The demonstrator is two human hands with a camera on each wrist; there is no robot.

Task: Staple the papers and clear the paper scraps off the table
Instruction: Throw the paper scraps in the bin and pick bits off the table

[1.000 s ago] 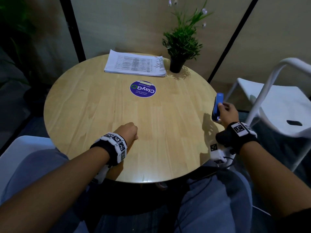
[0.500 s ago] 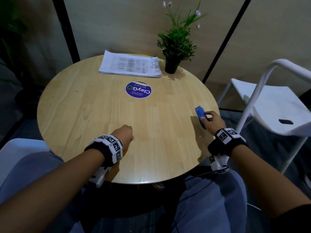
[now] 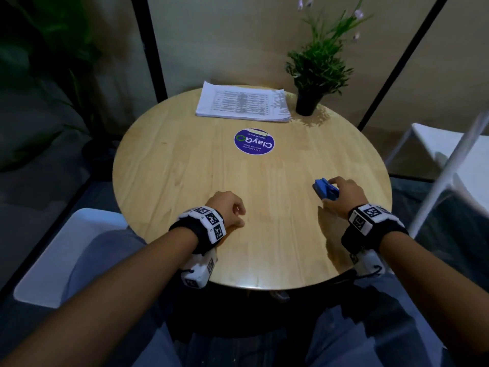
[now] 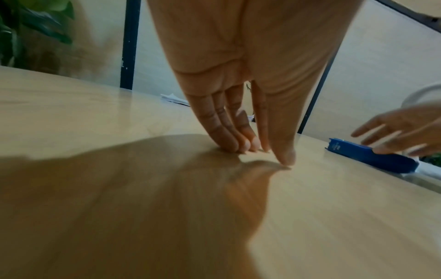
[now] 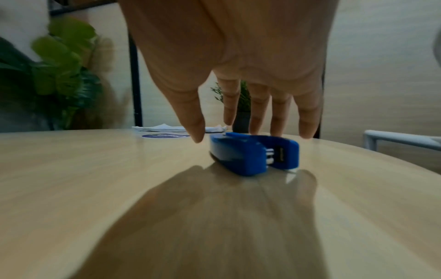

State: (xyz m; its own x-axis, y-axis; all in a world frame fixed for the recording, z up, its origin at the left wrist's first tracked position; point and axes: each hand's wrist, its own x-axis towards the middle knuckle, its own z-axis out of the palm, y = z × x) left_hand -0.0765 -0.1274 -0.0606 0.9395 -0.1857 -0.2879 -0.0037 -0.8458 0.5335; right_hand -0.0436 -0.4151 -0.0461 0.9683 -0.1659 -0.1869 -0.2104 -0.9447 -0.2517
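A blue stapler (image 3: 325, 190) (image 5: 250, 152) lies flat on the right side of the round wooden table (image 3: 185, 168). My right hand (image 3: 335, 187) (image 5: 233, 132) hovers over its rear end with straight, spread fingers; the thumb (image 5: 197, 132) sits beside its front and the fingertips touch its top edge or hang just off it. My left hand (image 3: 230, 210) (image 4: 262, 149) rests by the near edge, its fingertips and thumb on the bare wood, holding nothing. A stack of printed papers (image 3: 243, 104) lies at the far side.
A small potted plant (image 3: 315, 70) stands right of the papers. A round purple sticker (image 3: 254, 141) marks the table's middle. A white chair (image 3: 449, 154) stands to the right, another white seat (image 3: 66, 255) to my left, and a large leafy plant (image 3: 39, 62) beyond it.
My right hand carried the stapler in from the table's right edge, laid it flat on the wood and straightened its fingers. The left hand stayed in place.
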